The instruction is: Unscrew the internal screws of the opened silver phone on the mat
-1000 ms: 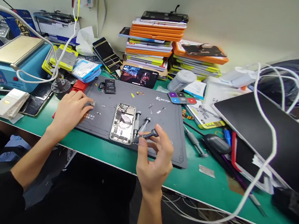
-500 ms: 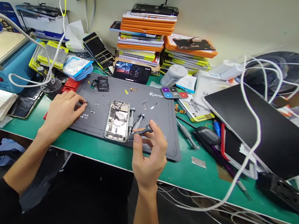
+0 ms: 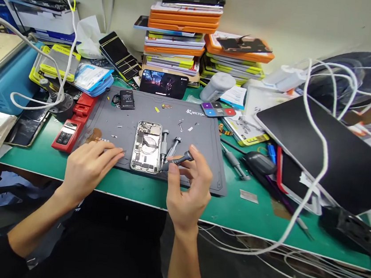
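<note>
An opened phone (image 3: pixel 146 147) lies on the grey work mat (image 3: pixel 116 124) with its inner parts bare. My right hand (image 3: pixel 190 188) grips a dark grey screwdriver (image 3: pixel 183 157), tilted, its lower end by the phone's bottom right corner. Two more screwdrivers, one upright beside the phone (image 3: pixel 164 143) and another slanted (image 3: pixel 174 146), lie along its right side. To the left of the phone, my left hand (image 3: pixel 90 164) rests low over the mat, thumb and fingers pinched together; whatever is between the tips is too small to name. Tiny loose parts (image 3: pixel 114 136) are scattered close by.
A phone battery (image 3: pixel 127 100) lies at the mat's back left. Behind it, a lit phone (image 3: pixel 164 84) leans against stacked boxes (image 3: pixel 175 51). A red device (image 3: pixel 68 134) stands left; another screwdriver (image 3: pixel 235 160) and a white cable (image 3: pixel 320 163) lie right.
My left hand has moved right and toward me, closer to the phone, with its fingers still pinched. The red device has come into fuller view. My right hand keeps the screwdriver at the phone's corner.
</note>
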